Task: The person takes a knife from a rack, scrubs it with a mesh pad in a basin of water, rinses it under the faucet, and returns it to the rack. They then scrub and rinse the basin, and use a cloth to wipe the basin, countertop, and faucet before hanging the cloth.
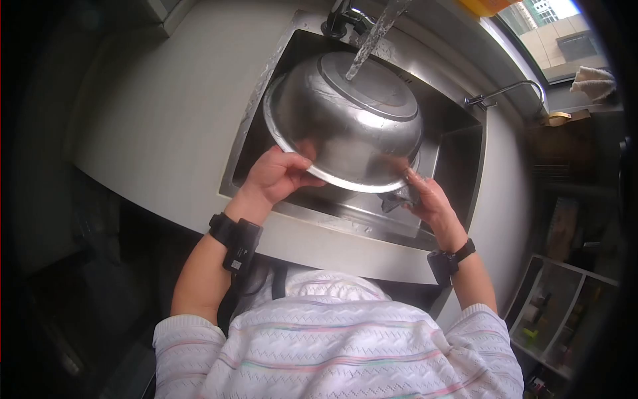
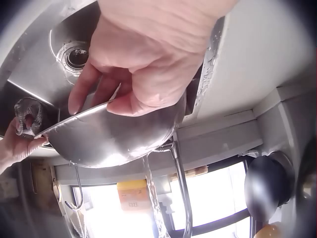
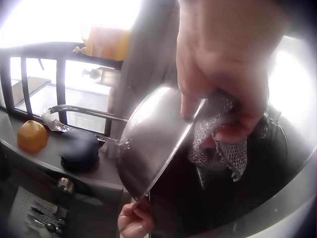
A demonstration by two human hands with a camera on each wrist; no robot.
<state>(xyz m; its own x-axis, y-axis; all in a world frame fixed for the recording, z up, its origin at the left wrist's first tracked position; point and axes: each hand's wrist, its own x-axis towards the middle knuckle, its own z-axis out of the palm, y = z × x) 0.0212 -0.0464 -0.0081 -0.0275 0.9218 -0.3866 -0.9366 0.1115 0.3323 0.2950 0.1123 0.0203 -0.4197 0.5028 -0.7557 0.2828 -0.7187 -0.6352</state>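
A large stainless steel basin is tipped bottom-up over the sink, and a stream of water falls on its base. My left hand grips the near left of the rim, thumb on the outer wall and fingers underneath. At the right side of the rim, my right hand holds the basin with the thumb on its outside. Bunched in that same hand is a grey mesh scrubbing cloth, its lower end hanging loose below the fingers.
The double sink lies beneath the basin, its drain showing. Behind stand the black tap base and a slim curved spout. A yellow-orange package is by the window. Pale countertop spreads leftward.
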